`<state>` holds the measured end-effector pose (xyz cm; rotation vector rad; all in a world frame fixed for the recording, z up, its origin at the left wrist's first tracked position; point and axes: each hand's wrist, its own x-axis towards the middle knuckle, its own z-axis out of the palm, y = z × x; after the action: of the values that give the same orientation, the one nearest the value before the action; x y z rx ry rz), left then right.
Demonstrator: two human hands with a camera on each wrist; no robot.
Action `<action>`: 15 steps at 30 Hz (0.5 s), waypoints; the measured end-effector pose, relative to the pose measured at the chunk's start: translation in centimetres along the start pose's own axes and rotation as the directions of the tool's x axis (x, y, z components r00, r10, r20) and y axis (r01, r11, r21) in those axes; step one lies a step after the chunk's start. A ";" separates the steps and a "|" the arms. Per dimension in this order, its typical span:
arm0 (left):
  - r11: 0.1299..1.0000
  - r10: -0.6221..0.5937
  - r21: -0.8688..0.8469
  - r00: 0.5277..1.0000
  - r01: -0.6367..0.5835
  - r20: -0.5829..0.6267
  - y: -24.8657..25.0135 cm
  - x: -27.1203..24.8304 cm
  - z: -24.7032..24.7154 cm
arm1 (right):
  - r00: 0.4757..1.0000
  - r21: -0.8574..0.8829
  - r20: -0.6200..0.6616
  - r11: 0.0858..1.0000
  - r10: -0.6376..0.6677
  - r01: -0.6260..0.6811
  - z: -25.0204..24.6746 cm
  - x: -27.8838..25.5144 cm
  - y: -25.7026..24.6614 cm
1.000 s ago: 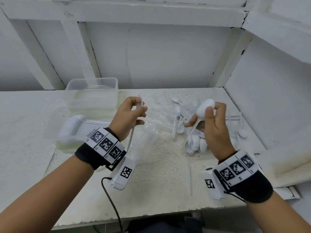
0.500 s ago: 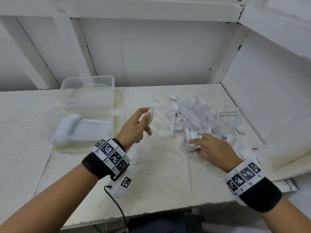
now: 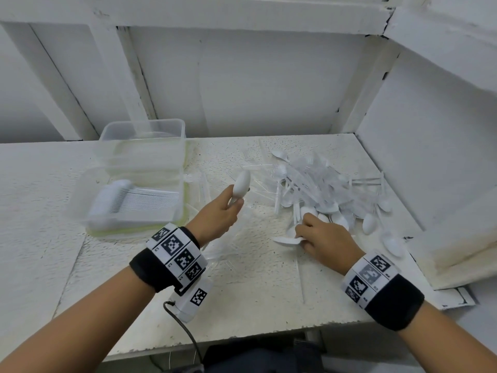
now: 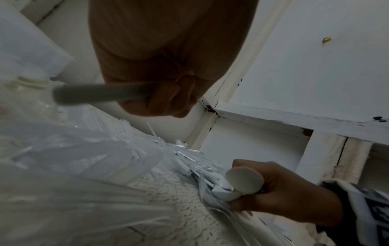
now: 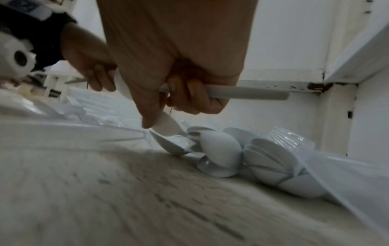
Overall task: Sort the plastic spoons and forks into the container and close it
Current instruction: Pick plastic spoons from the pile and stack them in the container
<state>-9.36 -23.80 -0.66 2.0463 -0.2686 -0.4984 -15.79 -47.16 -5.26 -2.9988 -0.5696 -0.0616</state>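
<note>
My left hand (image 3: pixel 236 204) grips a white plastic spoon (image 3: pixel 242 184) by the handle, bowl up, above the table between the container and the pile. The left wrist view shows that handle (image 4: pixel 94 94) sticking out of the curled fingers. My right hand (image 3: pixel 301 234) is down at the pile's near edge, pinching another white spoon (image 3: pixel 286 240) that lies flat. In the right wrist view its handle (image 5: pixel 248 94) runs through the fingers and the thumb (image 5: pixel 147 116) presses the bowl. The clear container (image 3: pixel 80 200) at left holds a row of stacked spoons (image 3: pixel 134 200).
A loose pile of white spoons and clear forks (image 3: pixel 317 184) covers the table's right side, with stray spoons (image 3: pixel 369 224) toward the right wall. A second clear tub (image 3: pixel 145 130) stands behind the container. Clear plastic wrapping (image 3: pixel 223 254) lies under my left wrist.
My right hand dropped from in front of me to the pile and took hold of a spoon there. My left hand lowered slightly and now holds a spoon bowl up.
</note>
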 end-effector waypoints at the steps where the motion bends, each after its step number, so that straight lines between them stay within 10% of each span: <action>1: 0.999 0.009 0.050 1.000 -0.008 -0.011 0.0 0.0 0.1 | 0.999 0.078 -0.043 0.997 -0.001 0.005 0.2 0.0 0.0; 5: 0.968 0.049 0.248 0.998 -0.039 -0.034 -0.1 0.5 0.2 | 0.970 0.447 -0.212 0.895 0.116 -0.009 -0.9 0.7 -0.4; 9: 0.943 0.126 0.304 0.991 -0.132 0.041 0.6 0.7 1.3 | 0.795 0.624 -0.461 0.781 0.394 -0.025 -4.4 1.3 -0.6; 15: 0.794 0.224 0.515 0.943 -0.324 0.248 2.1 2.0 5.6 | 0.745 0.838 -0.282 0.533 0.605 -0.116 -6.4 1.9 1.3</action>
<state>-10.06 -29.93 -1.82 2.4628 -0.8975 -0.4498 -13.73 -48.24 1.07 -1.9890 0.1505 -0.4911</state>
